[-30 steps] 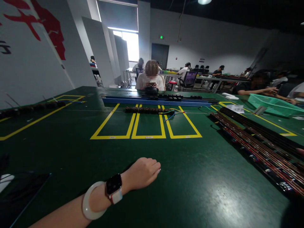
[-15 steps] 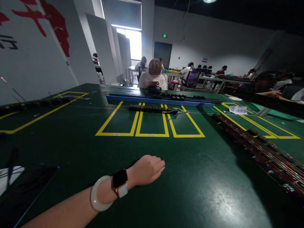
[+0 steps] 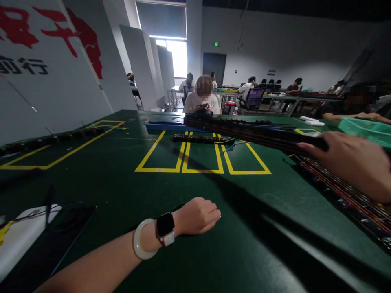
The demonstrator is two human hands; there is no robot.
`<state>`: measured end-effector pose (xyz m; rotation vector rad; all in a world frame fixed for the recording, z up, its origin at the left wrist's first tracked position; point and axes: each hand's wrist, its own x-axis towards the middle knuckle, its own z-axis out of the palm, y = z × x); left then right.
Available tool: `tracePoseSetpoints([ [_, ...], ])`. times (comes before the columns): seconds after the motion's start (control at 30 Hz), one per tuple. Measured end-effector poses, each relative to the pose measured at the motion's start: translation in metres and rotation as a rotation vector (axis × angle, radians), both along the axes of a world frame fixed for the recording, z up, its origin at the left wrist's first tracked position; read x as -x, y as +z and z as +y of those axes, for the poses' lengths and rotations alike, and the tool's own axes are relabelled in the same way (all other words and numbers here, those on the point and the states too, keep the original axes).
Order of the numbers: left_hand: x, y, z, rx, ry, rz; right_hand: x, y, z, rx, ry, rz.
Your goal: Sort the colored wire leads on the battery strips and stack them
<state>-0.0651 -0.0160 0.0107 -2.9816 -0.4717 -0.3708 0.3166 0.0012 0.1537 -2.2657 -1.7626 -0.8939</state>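
Observation:
My left hand (image 3: 200, 215) rests on the green table with its fingers curled together, and nothing shows in it. A watch (image 3: 165, 226) and a pale bangle (image 3: 143, 244) are on that wrist. From the right edge reaches my right hand (image 3: 357, 162), blurred, its fingers closed around one end of a long dark strip-like bundle (image 3: 262, 136). This bundle is raised over the table and slants away to the far middle; its exact kind cannot be made out. Below the right hand lies a row of long strips with reddish-brown lines (image 3: 339, 187).
Yellow tape frames (image 3: 203, 171) mark the table (image 3: 128, 187). A short dark bundle with coloured wires (image 3: 198, 139) lies across them, before a blue rail (image 3: 165, 127). A green basket (image 3: 365, 130) stands right; a dark flat sheet (image 3: 73, 232) lies left. A person (image 3: 203, 95) sits opposite.
My right hand has come into view from the right, gripping the long dark bundle, which now stretches further left over the table. My left hand stays resting; the view has shifted slightly.

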Motion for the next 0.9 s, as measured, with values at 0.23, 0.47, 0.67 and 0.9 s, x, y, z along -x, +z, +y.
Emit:
tracePoseSetpoints([
  [0.23,0.003,0.002,-0.007,-0.169,-0.163,-0.024,0.150,-0.049,0.038,0.284,0.460,0.034],
  [0.47,0.003,0.000,-0.008,-0.218,-0.206,-0.098,0.233,-0.102,0.075,0.572,0.638,0.296],
  [0.67,0.003,0.000,-0.007,-0.231,-0.210,-0.128,0.288,-0.124,0.078,0.420,0.852,0.243],
  [0.9,0.005,0.002,-0.004,-0.181,-0.171,-0.093,0.263,-0.115,0.073,0.315,1.104,0.246],
])
